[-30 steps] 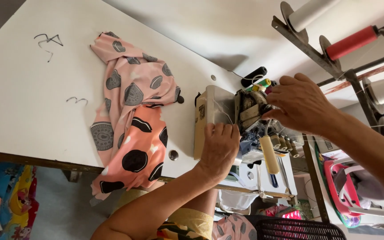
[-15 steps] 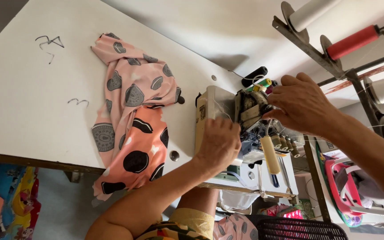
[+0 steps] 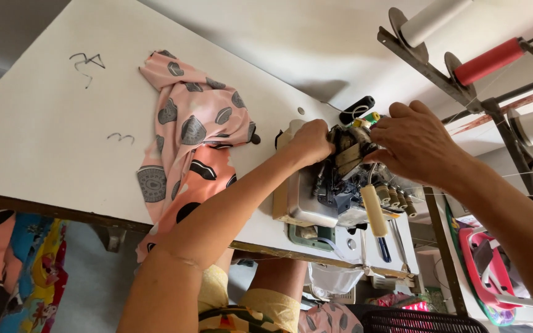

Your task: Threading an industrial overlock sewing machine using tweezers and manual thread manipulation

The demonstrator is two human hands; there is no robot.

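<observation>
A: What does the room look like?

B: A wide white surface (image 3: 44, 123) runs across the view, with a few dark pen scribbles on its bare part. A pale wall rises behind it. At the upper right a metal thread stand (image 3: 464, 92) carries cones, one red spool (image 3: 487, 60) and some white ones. Below the surface's front edge, bright printed cloth (image 3: 7, 277) shows at the lower left.

A: And what sits on the surface?

B: A pink fabric (image 3: 195, 142) printed with grey and black round shapes lies crumpled near the middle, one end hanging over the front edge. Just to its right stands a small grey and cream sewing machine (image 3: 334, 191), its head crowded with metal parts, knobs and a cream lever.

A: The hands?

B: The left hand (image 3: 311, 143) is curled closed against the machine's left top, knuckles up; I cannot tell what it pinches. The right hand (image 3: 416, 145) reaches in from the right, fingers bent onto the machine's upper parts, touching them. The fabric lies just beside the left forearm, touched by neither hand
</observation>
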